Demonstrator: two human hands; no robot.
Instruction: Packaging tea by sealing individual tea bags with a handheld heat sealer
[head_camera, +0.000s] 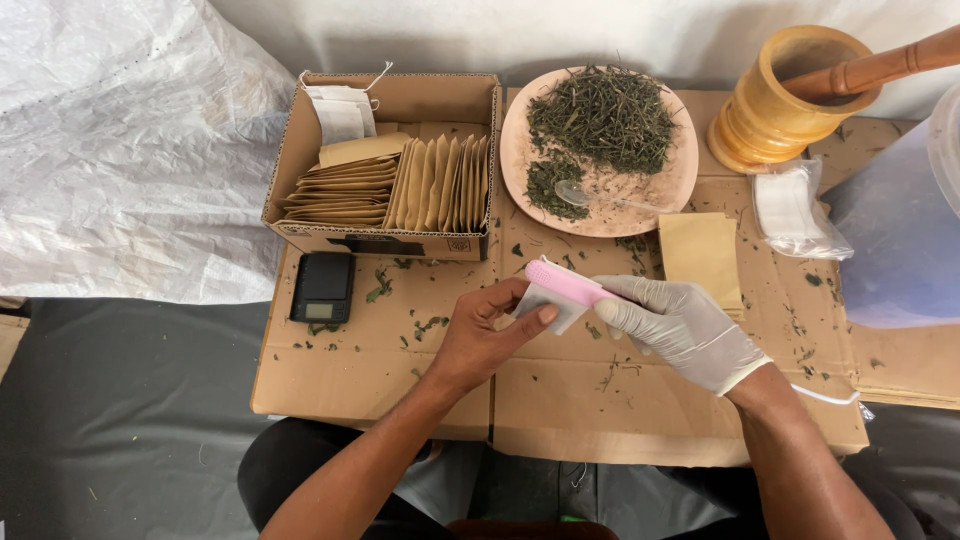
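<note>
My bare left hand pinches a small white filter bag by its lower edge. My right hand, in a pale glove, grips a pink hand-held sealer whose jaw is clamped over the top of that bag. Both hands meet above the flattened cardboard in front of me. A white cord trails from the right wrist side.
A cardboard box of brown paper envelopes sits at the back left, a small black scale beside it. A pink plate holds dried green leaves and a clear spoon. Loose envelopes, a plastic bag, a wooden mortar stand right.
</note>
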